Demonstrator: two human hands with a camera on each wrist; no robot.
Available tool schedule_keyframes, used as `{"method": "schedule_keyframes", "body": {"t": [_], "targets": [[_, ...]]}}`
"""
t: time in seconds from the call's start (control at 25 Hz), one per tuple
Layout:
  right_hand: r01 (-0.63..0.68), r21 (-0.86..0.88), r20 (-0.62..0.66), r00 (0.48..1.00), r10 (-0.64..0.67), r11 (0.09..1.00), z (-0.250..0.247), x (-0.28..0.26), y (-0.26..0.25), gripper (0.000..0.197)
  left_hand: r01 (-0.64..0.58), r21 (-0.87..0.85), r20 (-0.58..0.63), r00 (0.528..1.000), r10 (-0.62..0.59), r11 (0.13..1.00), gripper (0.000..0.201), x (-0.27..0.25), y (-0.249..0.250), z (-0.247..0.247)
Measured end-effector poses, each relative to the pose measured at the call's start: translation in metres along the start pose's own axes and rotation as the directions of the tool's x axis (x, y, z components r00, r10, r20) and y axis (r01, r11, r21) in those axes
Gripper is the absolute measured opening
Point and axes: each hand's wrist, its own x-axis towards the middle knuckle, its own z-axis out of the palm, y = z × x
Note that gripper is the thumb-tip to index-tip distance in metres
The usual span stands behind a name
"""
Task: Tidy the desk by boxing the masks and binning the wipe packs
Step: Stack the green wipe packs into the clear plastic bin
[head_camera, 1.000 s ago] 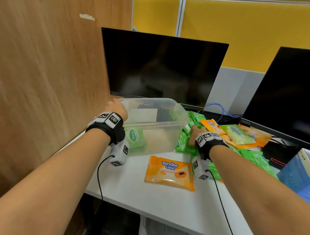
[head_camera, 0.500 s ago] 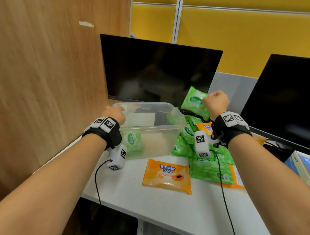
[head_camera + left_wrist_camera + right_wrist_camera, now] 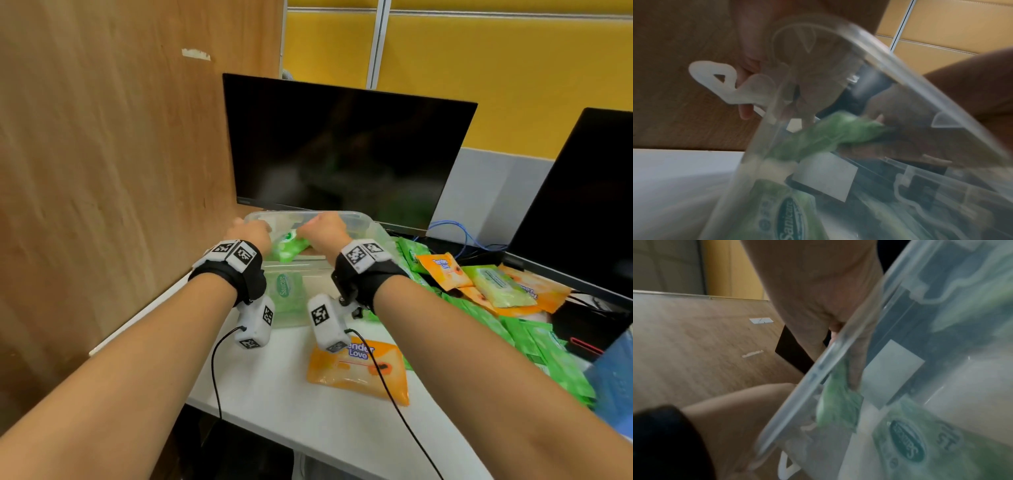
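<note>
Since half a second ago the green wipe pack (image 3: 289, 245), pinched in the right hand (image 3: 327, 230), has been carried over the clear plastic bin (image 3: 371, 229), gripped at its rim by the left hand (image 3: 251, 231); binning is under way, and release is judged next.

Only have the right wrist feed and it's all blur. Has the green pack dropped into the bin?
Observer: No. The head view shows the right hand with its grip on the green wipe pack over the clear bin.
Operator: Left hand?
Observer: The left hand grips the bin's left rim.
Operator: What's outside the bin?
Observer: An orange Tender Love pack lies in front of it, and a pile of green and orange packs sits to its right.
</note>
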Motion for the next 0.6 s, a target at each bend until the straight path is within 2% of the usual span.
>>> {"method": "schedule_keyframes", "body": {"t": [0.08,0.16,0.24,0.36,0.44,0.48,0.56,0.6], "targets": [[0.082,-0.338,0.175,0.984,-0.023,0.938,0.006,-0.005,-0.004,0.018,0.072,0.054,0.027,0.997,-0.074,0.996,0.047,0.007,0.001,0.003],[0.155,-0.463,0.321,0.947,0.002,0.873,-0.001,-0.019,-0.002,0.026,0.116,0.086,0.04,0.992,-0.12,0.99,0.051,0.015,0.0,0.007],[0.158,-0.496,0.325,0.945,0.014,0.854,-0.006,-0.025,-0.002,0.036,0.126,0.103,0.048,0.99,-0.131,0.987,0.049,0.023,-0.002,0.012],[0.147,-0.517,0.253,0.967,-0.014,0.843,-0.008,-0.026,-0.004,0.037,0.147,0.121,0.05,0.987,-0.154,0.982,0.047,0.011,0.002,0.004],[0.224,-0.65,0.289,0.957,-0.037,0.726,-0.012,-0.028,0.001,0.04,0.146,0.131,0.048,0.987,-0.153,0.981,0.049,0.004,0.007,0.0],[0.242,-0.669,0.305,0.952,-0.038,0.703,-0.009,-0.025,0.001,0.038,0.137,0.133,0.04,0.989,-0.144,0.981,0.048,0.004,0.008,-0.001],[0.231,-0.617,0.303,0.952,-0.043,0.752,0.005,-0.01,0.003,0.033,0.126,0.124,0.02,0.991,-0.13,0.984,0.048,0.003,0.007,0.0],[0.222,-0.542,0.234,0.966,-0.108,0.81,0.007,-0.003,0.001,0.032,0.11,0.121,0.01,0.994,-0.112,0.987,0.048,0.001,0.007,0.0]]}}
